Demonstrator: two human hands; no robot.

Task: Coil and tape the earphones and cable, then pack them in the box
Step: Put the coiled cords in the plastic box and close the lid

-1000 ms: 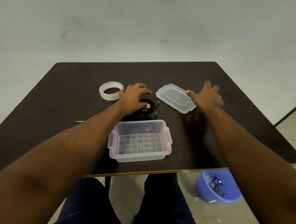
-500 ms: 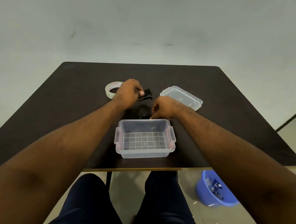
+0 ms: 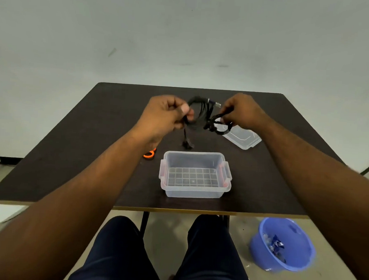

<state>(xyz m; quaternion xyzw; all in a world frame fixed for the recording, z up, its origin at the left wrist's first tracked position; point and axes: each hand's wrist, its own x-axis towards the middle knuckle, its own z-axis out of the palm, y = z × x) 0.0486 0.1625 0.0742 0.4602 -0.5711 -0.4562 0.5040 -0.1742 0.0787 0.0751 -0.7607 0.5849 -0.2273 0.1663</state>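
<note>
A: What do we have in our hands above the box (image 3: 195, 174)?

B: Our left hand (image 3: 164, 117) is raised over the table (image 3: 76, 147), beyond the box and a little to its left, with thumb and fingers curled and pinching a loop of the black cable (image 3: 200, 111). One strand drops from that hand, and its bunched end (image 3: 187, 144) touches the table just behind the box's far wall.

A: And the other one?

B: Our right hand (image 3: 240, 114) is up too, beyond the box and to its right, fingers pinched round a second black bundle (image 3: 219, 125) whose loops hang below the knuckles. Between the two hands the dark strands run across; a plug with a metal tip (image 3: 215, 103) sticks out near the right hand. We cannot tell which part is earphones and which is plain cable.

A: Where does the box itself sit?

B: On the table near its front edge, open, nothing inside, the grid of its floor showing through.

A: The lid (image 3: 242, 137)?

B: Lying flat on the table beyond the box's right far corner, partly behind the hanging bundle.

A: Anything else near the box?

B: An orange handle (image 3: 149, 154), likely scissors, peeks from under our left forearm just left of the box's far corner. On the floor, nearer us and right of the box, stands a blue tub (image 3: 280, 244) with scraps in it.
</note>
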